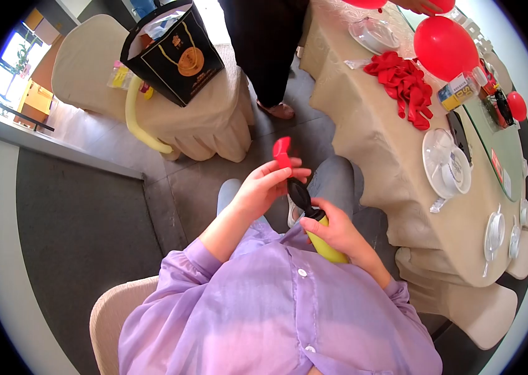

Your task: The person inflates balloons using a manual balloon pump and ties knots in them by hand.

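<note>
While the left grip pinches a limp red balloon, the right grip wraps round a yellow-green balloon pump, its black end between them!

I'm sitting in what looks like a restaurant dining room: beside me stands a large table under a beige tablecloth, with a glass turntable on top and plastic-wrapped place settings near its edge. Cloth-skirted chairs fit that too, while a round red balloon lends a party air.
</note>
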Demonstrator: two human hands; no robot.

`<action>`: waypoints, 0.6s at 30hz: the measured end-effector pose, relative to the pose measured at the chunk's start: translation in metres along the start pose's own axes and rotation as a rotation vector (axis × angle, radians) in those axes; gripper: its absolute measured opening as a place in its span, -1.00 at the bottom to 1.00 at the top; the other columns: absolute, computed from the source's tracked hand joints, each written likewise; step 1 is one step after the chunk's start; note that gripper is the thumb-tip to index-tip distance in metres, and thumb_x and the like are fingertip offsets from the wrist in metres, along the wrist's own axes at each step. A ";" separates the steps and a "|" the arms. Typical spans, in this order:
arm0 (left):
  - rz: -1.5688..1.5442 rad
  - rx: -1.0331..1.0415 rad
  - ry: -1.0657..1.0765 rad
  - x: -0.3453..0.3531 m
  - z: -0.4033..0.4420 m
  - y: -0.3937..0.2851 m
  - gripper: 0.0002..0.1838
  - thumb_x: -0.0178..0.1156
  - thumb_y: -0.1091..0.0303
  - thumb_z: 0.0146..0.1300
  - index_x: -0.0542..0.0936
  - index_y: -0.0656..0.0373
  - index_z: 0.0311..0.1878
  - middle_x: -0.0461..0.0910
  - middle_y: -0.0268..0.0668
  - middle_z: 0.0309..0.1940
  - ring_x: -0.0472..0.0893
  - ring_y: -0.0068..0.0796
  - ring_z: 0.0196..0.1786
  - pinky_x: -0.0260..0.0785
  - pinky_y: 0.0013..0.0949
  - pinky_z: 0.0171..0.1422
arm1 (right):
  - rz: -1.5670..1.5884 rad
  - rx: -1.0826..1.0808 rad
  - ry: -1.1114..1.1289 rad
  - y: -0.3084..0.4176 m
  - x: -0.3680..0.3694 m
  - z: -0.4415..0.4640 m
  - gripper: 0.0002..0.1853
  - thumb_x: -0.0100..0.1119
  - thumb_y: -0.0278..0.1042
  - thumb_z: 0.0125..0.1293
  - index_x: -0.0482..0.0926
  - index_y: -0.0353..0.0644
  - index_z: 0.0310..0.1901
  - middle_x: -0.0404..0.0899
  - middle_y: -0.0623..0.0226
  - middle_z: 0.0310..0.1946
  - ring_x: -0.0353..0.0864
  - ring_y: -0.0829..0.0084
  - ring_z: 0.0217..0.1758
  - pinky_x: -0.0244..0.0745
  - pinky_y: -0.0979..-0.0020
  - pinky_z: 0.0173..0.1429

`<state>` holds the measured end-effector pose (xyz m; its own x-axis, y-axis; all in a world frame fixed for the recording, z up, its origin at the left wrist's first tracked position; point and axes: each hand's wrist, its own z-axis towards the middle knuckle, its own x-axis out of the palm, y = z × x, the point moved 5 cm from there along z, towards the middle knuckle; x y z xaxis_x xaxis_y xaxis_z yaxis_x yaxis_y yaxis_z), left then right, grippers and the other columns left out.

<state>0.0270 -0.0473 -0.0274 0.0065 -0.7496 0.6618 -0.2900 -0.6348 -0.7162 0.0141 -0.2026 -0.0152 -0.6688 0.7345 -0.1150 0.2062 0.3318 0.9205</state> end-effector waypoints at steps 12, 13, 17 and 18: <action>-0.188 0.061 0.094 0.018 0.007 0.018 -0.58 -0.31 0.04 0.34 0.41 0.19 -0.19 0.48 -0.04 -0.10 0.46 -0.28 -0.04 0.29 -0.21 0.02 | 0.218 0.060 -0.006 0.005 0.005 0.000 -0.45 0.19 -0.14 0.11 0.28 -0.35 0.02 0.46 0.31 -0.44 0.50 0.54 -0.48 0.40 0.54 -0.39; -0.247 0.042 0.085 0.020 0.006 0.018 -0.56 -0.34 0.02 0.34 0.40 0.18 -0.16 0.47 -0.03 -0.09 0.45 -0.26 -0.03 0.26 -0.22 0.06 | 0.220 0.061 -0.007 0.005 0.005 0.000 -0.45 0.19 -0.14 0.11 0.28 -0.35 0.02 0.46 0.31 -0.44 0.50 0.54 -0.48 0.40 0.54 -0.39; -0.298 0.061 0.140 0.020 0.007 0.012 -0.51 -0.36 0.00 0.34 0.40 0.20 -0.07 0.46 -0.03 -0.06 0.45 -0.26 -0.02 0.26 -0.23 0.07 | 0.259 0.108 0.032 0.010 0.004 0.001 -0.45 0.19 -0.14 0.11 0.28 -0.36 0.02 0.46 0.31 -0.46 0.50 0.53 -0.49 0.40 0.53 -0.41; -0.252 0.077 0.107 0.019 0.006 0.010 -0.53 -0.33 0.02 0.34 0.39 0.22 -0.05 0.45 -0.03 -0.05 0.45 -0.26 -0.01 0.27 -0.24 0.07 | 0.278 0.122 0.054 0.010 0.005 0.001 -0.45 0.19 -0.14 0.12 0.28 -0.36 0.02 0.46 0.31 -0.46 0.50 0.52 -0.49 0.41 0.52 -0.41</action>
<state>0.0301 -0.0685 -0.0233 -0.0332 -0.5453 0.8376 -0.2183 -0.8139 -0.5385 0.0130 -0.1950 -0.0067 -0.6108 0.7759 0.1577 0.4684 0.1935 0.8620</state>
